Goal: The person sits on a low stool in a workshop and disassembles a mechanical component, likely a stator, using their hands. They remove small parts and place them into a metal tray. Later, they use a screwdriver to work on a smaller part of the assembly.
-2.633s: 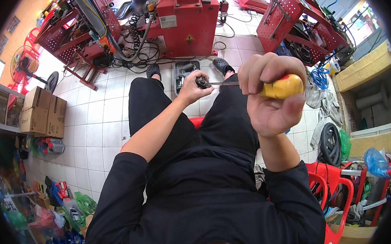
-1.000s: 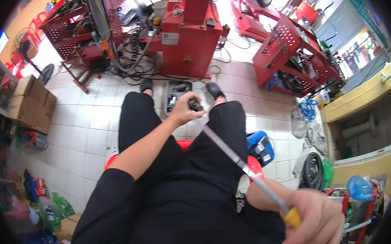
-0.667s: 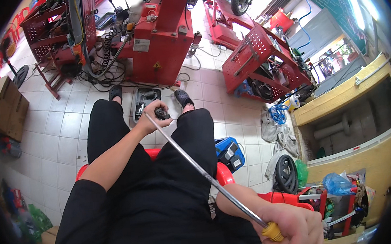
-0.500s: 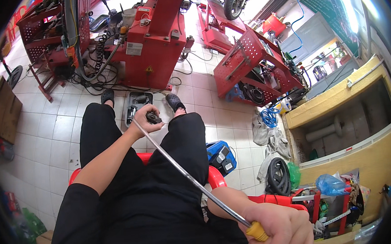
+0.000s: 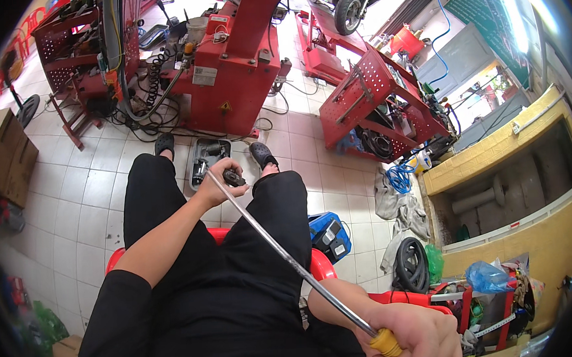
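Note:
My right hand (image 5: 416, 327) is closed round the yellow handle of a long-shafted screwdriver (image 5: 284, 254), low at the right. Its steel shaft slants up and left across my lap, and the far end lies at my left hand (image 5: 221, 182). That left hand is closed on a small dark, greasy-looking metal part (image 5: 234, 178), mostly covered by the fingers. Just beyond it, on the floor between my feet, sits a grey tray (image 5: 227, 145) with several dark and metal parts in it. The screwdriver's tip is hard to make out against the hand.
A red machine (image 5: 228, 93) with hoses and cables stands ahead on the tiled floor (image 5: 310, 147). To its right is a red perforated cart (image 5: 353, 102). A blue case (image 5: 329, 236), rags (image 5: 402, 204) and a black coiled tube (image 5: 410, 266) lie at my right; a cardboard box (image 5: 6, 156) stands left.
The whole view has shifted slightly, so the scene sits a little further right and lower. Both hands keep their grips, and the screwdriver lies at nearly the same slant.

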The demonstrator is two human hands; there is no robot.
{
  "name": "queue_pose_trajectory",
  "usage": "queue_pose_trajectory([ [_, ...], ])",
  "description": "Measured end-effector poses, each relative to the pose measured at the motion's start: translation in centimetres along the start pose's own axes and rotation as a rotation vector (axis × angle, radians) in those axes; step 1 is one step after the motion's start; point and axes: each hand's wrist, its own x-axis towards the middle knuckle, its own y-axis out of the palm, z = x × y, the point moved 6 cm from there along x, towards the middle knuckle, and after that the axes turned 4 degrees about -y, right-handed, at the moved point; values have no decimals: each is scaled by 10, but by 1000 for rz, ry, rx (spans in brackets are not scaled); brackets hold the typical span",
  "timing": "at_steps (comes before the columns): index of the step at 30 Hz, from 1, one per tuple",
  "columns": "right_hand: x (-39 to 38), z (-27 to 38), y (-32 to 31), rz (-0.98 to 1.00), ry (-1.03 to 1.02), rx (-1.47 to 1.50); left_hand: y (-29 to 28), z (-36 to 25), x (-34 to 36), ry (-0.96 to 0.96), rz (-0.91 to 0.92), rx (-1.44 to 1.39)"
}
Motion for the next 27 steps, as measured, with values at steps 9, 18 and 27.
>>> queue_pose_trajectory([
  [9,1,-8,0,-20,82,-73,-1,4,0,8,-10,-9],
  [18,1,-10,1,-4,97,-68,-3,8,-1,42,-30,2],
  [27,3,-11,0,-4,123,-64,-2,8,0,28,-20,-4],
])
